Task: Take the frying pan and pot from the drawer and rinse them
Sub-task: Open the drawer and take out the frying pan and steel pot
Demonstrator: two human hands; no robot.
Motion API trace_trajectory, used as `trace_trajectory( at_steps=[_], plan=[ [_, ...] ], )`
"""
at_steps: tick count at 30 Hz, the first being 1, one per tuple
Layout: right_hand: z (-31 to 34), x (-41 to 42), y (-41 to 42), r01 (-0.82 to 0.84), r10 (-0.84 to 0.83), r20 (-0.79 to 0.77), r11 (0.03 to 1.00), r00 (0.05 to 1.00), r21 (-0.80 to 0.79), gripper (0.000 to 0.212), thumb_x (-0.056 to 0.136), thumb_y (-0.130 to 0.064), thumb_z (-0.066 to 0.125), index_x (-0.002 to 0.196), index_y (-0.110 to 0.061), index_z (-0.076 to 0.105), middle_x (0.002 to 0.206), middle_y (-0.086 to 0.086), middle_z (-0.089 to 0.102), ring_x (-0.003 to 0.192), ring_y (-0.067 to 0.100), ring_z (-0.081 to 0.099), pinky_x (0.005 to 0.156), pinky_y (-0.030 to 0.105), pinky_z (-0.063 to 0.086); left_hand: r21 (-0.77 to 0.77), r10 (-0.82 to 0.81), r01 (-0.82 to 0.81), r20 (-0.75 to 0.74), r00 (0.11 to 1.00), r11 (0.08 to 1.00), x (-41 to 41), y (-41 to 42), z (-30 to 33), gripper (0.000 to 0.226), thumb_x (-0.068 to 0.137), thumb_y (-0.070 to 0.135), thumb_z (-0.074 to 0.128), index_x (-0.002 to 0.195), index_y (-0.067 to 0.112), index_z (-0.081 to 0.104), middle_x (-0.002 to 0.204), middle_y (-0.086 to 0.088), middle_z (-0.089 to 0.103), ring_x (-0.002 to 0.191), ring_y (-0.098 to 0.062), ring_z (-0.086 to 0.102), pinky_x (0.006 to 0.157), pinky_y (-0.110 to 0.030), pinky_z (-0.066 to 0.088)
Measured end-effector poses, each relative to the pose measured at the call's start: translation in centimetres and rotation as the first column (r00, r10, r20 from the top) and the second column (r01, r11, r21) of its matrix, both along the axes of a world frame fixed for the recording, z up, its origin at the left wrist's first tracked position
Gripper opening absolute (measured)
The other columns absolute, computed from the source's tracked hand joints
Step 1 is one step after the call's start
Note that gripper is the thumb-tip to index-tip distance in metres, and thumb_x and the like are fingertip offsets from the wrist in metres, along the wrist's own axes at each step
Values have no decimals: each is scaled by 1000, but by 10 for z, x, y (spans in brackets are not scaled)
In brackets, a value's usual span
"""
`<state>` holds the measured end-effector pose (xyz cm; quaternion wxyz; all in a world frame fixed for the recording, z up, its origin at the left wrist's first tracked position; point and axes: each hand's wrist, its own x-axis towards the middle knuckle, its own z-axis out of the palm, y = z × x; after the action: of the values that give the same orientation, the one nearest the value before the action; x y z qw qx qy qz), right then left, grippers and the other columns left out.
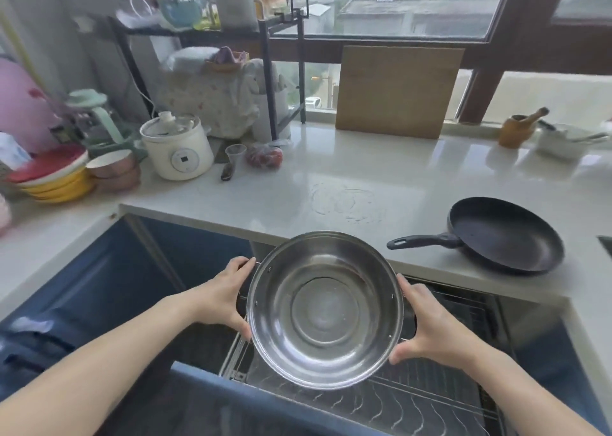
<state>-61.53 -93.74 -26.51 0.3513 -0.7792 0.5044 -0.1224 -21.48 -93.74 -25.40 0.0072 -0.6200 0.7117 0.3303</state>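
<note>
Stainless pot (pixel 326 309) held level above open drawer (pixel 430 399), left hand (pixel 222 298) and right hand (pixel 430 329) clasping opposite rims; lift clear, set beside frying pan (pixel 505 233) on tabletop (pixel 331 170).

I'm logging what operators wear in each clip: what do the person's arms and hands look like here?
Both forearms are bare as far as the frame shows, with no sleeves in view. The left hand and right hand are bare too: no gloves, rings, watch or bracelets visible.

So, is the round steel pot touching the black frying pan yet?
Apart. The head view shows the round steel pot held over the drawer, with bare white countertop between it and the black frying pan.
</note>
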Motion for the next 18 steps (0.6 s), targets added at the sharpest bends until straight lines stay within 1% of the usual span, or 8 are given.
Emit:
trace_trajectory(
  at_steps=[2, 4, 6, 8, 11, 15, 16, 18],
  plan=[
    [19, 5, -14, -12, 12, 7, 999, 1000, -45, 138, 42, -51, 91, 142, -63, -4, 127, -14, 39, 122, -3, 34, 102, 22, 34, -39, 6, -6, -10, 1000, 999, 3, -13, 17, 163, 33, 74, 80, 154, 21, -15, 152, 19, -9, 145, -11, 9, 118, -25, 17],
    [33, 7, -32, -15, 14, -12, 997, 1000, -82, 136, 45, -49, 91, 142, -62, -3, 130, -10, 40, 124, 1, 34, 101, 22, 33, -72, 4, -6, -25, 1000, 997, 4, -29, 29, 163, 31, 73, 80, 154, 21, -13, 152, 19, -6, 144, -9, 9, 117, -21, 15],
    [40, 8, -54, -12, 7, -47, 994, 999, -104, 134, 44, -51, 90, 138, -67, -4, 126, -9, 40, 121, 3, 38, 100, 25, 37, -95, 6, -9, -33, 999, 995, 4, -48, 36, 162, 30, 73, 80, 155, 21, -10, 152, 18, -4, 145, -10, 9, 118, -22, 15],
    [44, 10, -79, -13, 0, -109, 993, 994, -121, 133, 43, -59, 88, 135, -67, -7, 124, -10, 39, 118, 2, 40, 99, 26, 40, -103, 14, -17, -35, 999, 995, 5, -71, 38, 161, 30, 72, 80, 155, 22, -9, 153, 16, -1, 145, -11, 12, 118, -24, 17],
    [47, 13, -124, -10, -8, -142, 993, 990, -120, 128, 45, -57, 88, 129, -71, -8, 118, -10, 40, 106, -1, 46, 90, 19, 41, -107, 11, -15, -40, 999, 994, 6, -117, 37, 159, 30, 71, 78, 155, 23, -8, 153, 11, 0, 145, -14, 16, 116, -23, 19],
    [42, 14, -194, 30, -40, -121, 996, 992, -86, 121, 52, -44, 88, 118, -78, -8, 117, -13, 36, 93, -1, 50, 78, 13, 44, -101, -13, 8, -47, 999, 995, 7, -196, 32, 162, 25, 76, 75, 154, 26, -9, 149, 15, 0, 143, -14, 17, 116, -25, 22],
    [39, 13, -211, 42, -49, -117, 997, 992, -65, 122, 52, -42, 89, 117, -78, -8, 118, -13, 34, 93, -1, 50, 80, 13, 44, -94, -19, 14, -50, 999, 995, 6, -216, 29, 162, 25, 77, 75, 154, 27, -10, 149, 16, -1, 143, -14, 16, 117, -28, 22],
    [31, 10, -245, 50, -56, -143, 998, 988, -50, 124, 51, -46, 89, 118, -77, -11, 120, -13, 33, 99, 0, 46, 88, 16, 39, -69, -36, 32, -55, 998, 997, 4, -257, 24, 162, 25, 78, 76, 153, 29, -10, 151, 15, -3, 145, -16, 11, 120, -33, 20]
  ],
)
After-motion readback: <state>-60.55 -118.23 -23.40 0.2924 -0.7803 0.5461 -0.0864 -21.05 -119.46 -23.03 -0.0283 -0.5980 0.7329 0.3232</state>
